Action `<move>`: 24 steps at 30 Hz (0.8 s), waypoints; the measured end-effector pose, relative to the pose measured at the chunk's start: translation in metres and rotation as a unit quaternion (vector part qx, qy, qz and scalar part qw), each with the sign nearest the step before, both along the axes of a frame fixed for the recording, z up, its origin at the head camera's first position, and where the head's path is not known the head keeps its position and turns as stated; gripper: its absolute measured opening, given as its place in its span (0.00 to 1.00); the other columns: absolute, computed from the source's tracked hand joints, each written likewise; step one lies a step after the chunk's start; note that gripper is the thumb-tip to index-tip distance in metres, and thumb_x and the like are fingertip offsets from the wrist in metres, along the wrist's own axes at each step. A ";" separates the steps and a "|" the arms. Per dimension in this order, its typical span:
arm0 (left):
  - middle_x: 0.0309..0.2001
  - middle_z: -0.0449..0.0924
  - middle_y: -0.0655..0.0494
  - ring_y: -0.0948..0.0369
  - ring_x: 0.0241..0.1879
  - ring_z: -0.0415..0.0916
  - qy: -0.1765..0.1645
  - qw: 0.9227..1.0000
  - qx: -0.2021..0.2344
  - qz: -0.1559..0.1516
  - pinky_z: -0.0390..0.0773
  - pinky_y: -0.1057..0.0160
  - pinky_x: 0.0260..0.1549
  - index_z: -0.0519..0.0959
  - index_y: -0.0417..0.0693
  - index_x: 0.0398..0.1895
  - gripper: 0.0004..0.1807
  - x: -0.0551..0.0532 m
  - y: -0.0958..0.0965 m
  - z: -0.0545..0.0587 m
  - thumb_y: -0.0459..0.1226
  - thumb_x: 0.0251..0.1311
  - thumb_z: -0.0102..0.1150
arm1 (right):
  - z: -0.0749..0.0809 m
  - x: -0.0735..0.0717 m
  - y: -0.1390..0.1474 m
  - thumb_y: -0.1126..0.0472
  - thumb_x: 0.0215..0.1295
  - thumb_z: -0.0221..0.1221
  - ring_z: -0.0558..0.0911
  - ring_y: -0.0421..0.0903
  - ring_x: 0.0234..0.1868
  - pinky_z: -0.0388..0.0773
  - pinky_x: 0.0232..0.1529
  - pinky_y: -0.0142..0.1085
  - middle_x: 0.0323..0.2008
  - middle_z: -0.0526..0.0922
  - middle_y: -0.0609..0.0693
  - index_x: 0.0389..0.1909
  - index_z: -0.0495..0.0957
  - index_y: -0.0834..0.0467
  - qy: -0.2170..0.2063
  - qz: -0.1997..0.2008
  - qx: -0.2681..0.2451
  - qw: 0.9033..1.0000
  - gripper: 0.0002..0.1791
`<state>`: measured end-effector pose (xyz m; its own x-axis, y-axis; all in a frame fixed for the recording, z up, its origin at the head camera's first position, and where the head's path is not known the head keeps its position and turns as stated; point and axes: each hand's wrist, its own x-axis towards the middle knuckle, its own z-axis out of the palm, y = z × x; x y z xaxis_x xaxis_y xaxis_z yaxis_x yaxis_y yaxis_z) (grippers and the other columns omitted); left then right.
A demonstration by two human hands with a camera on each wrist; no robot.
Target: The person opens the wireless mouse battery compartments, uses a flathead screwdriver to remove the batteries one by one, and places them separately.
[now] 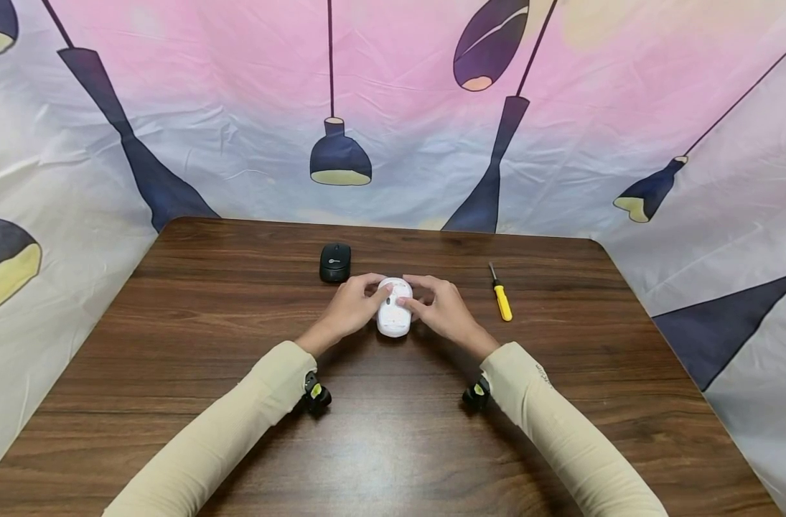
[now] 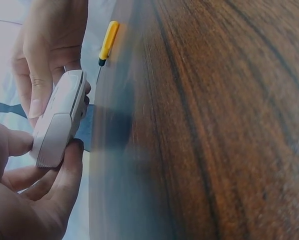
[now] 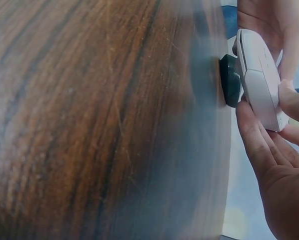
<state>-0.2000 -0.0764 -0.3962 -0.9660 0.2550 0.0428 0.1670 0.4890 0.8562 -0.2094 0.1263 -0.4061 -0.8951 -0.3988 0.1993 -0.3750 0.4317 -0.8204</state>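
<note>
Between both hands a white computer mouse point(image 1: 394, 322) is held a little above the wooden table, its flat face with a small dark opening turned up. My left hand point(image 1: 351, 309) grips its left side, thumb on the upper face and fingers along the side and beneath. On the opposite side my right hand point(image 1: 447, 311) holds it the same way, thumb pressing near the middle. The left wrist view shows the white mouse point(image 2: 59, 122) edge-on between the thumbs and fingers. In the right wrist view the mouse point(image 3: 259, 82) hides part of the hands.
A black computer mouse point(image 1: 336, 263) lies just beyond my left hand. To the right, a screwdriver point(image 1: 502, 300) with a yellow handle rests on the table point(image 1: 237, 301), its tip pointing away. A printed cloth point(image 1: 250, 129) hangs behind the table's far edge.
</note>
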 end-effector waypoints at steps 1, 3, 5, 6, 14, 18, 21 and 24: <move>0.59 0.80 0.43 0.53 0.52 0.81 -0.004 1.000 0.006 0.000 0.85 0.54 0.44 0.75 0.39 0.66 0.23 0.000 0.000 0.000 0.44 0.77 0.51 | 0.000 0.000 0.000 0.62 0.68 0.66 0.88 0.48 0.29 0.87 0.25 0.42 0.58 0.79 0.62 0.65 0.75 0.65 -0.005 0.001 -0.001 1.000 0.26; 0.58 0.80 0.43 0.54 0.46 0.82 -0.012 1.000 0.018 -0.001 0.86 0.55 0.39 0.75 0.40 0.66 0.23 0.000 0.000 -0.001 0.44 0.78 0.50 | 0.000 -0.001 -0.001 0.63 0.68 0.66 0.87 0.47 0.28 0.87 0.25 0.43 0.60 0.78 0.62 0.66 0.74 0.65 -0.012 0.005 0.000 1.000 0.27; 0.57 0.81 0.43 0.55 0.40 0.83 -0.019 0.999 0.028 -0.001 0.87 0.54 0.35 0.75 0.41 0.67 0.23 0.001 0.000 -0.001 0.45 0.78 0.49 | 0.001 -0.001 -0.001 0.63 0.68 0.66 0.87 0.46 0.28 0.88 0.25 0.43 0.60 0.78 0.62 0.67 0.73 0.65 -0.018 0.011 0.000 1.000 0.28; 0.57 0.81 0.43 0.56 0.37 0.83 -0.021 0.999 0.031 -0.002 0.87 0.54 0.34 0.75 0.41 0.67 0.23 0.001 0.000 -0.001 0.45 0.78 0.49 | 0.001 -0.001 -0.001 0.63 0.68 0.66 0.87 0.45 0.28 0.88 0.25 0.43 0.60 0.78 0.62 0.67 0.73 0.66 -0.020 0.014 0.001 1.000 0.28; 0.57 0.81 0.44 0.57 0.37 0.81 -0.010 1.000 0.020 0.005 0.83 0.63 0.29 0.77 0.42 0.65 0.21 0.000 0.002 -0.003 0.45 0.78 0.50 | 0.004 -0.001 -0.001 0.64 0.67 0.66 0.87 0.46 0.27 0.89 0.28 0.43 0.50 0.81 0.62 0.65 0.75 0.67 -0.024 0.024 0.006 0.999 0.26; 0.55 0.82 0.45 0.58 0.33 0.81 -0.014 1.000 0.022 0.008 0.84 0.62 0.28 0.78 0.44 0.63 0.20 0.000 0.002 -0.004 0.44 0.78 0.50 | 0.003 -0.001 -0.002 0.64 0.67 0.66 0.87 0.47 0.27 0.89 0.28 0.43 0.48 0.80 0.63 0.64 0.75 0.68 -0.022 0.028 0.005 0.999 0.26; 0.54 0.82 0.46 0.59 0.29 0.81 -0.020 1.000 0.021 0.011 0.85 0.61 0.26 0.79 0.45 0.63 0.20 0.000 0.002 -0.003 0.45 0.78 0.50 | 0.003 -0.002 -0.002 0.65 0.67 0.67 0.87 0.49 0.27 0.89 0.27 0.42 0.47 0.80 0.63 0.63 0.76 0.68 -0.019 0.026 0.007 0.999 0.25; 0.54 0.83 0.47 0.60 0.27 0.81 -0.020 1.000 0.012 0.014 0.84 0.62 0.25 0.79 0.46 0.63 0.20 0.000 0.003 -0.002 0.45 0.78 0.50 | 0.004 -0.002 -0.002 0.65 0.67 0.67 0.87 0.50 0.26 0.88 0.26 0.41 0.48 0.81 0.63 0.62 0.77 0.68 -0.017 0.021 0.009 1.000 0.25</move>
